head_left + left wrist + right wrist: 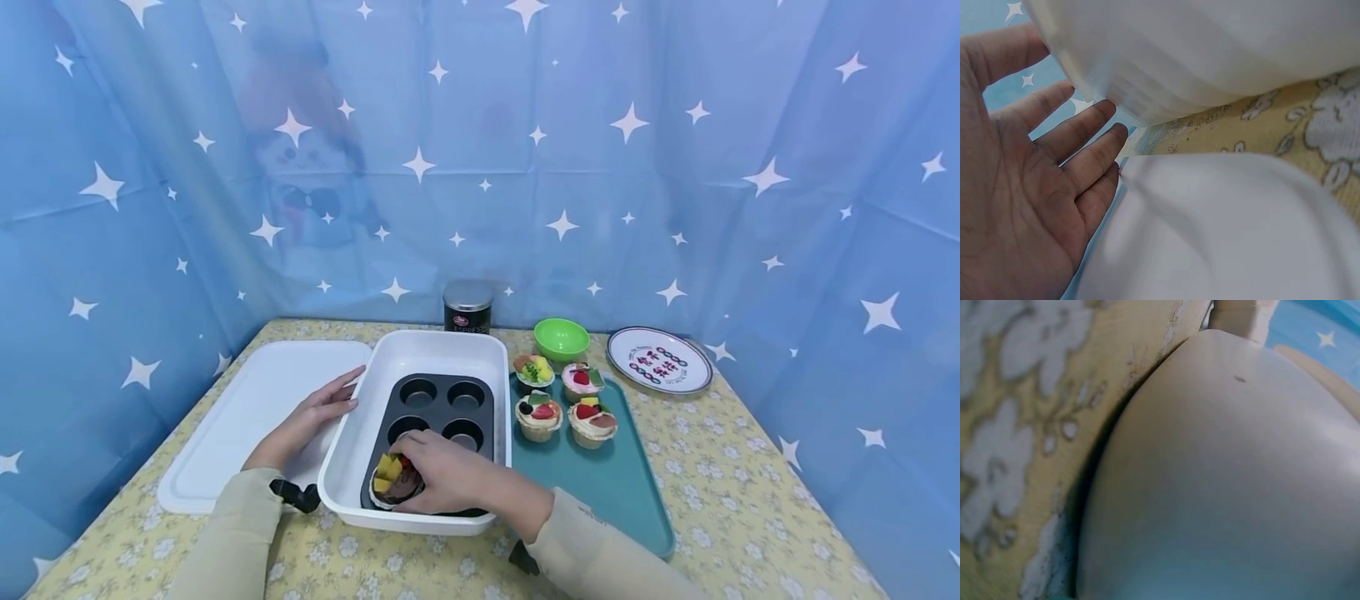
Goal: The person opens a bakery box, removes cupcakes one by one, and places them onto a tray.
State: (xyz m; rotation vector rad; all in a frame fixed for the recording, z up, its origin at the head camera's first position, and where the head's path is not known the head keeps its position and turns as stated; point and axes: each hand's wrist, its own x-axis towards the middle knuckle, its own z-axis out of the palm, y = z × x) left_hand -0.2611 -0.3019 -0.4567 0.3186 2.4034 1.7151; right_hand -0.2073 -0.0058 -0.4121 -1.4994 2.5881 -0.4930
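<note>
My right hand [453, 477] grips a chocolate cupcake [387, 485] topped with yellow fruit cubes and a bit of red, at the near left cup of a dark muffin tin [441, 421]. Whether the cupcake sits fully in the cup is hidden. The tin lies inside a deep white tub [412, 524]. On the tub's left side, my left hand [311, 423] has its fingers extended; in the left wrist view that hand [1041, 169] shows its palm beside the tub's outer wall [1166, 56]. The right wrist view is filled by the tub's outside [1222, 475], the hand out of sight.
A white lid [240, 417] lies left of the tub. To the right, a teal tray [600, 500] bears several fruit-topped cupcakes [538, 418]. Behind stand a green bowl [562, 339], a printed plate [660, 360] and a dark espresso tin [467, 308]. A starred blue curtain surrounds the table.
</note>
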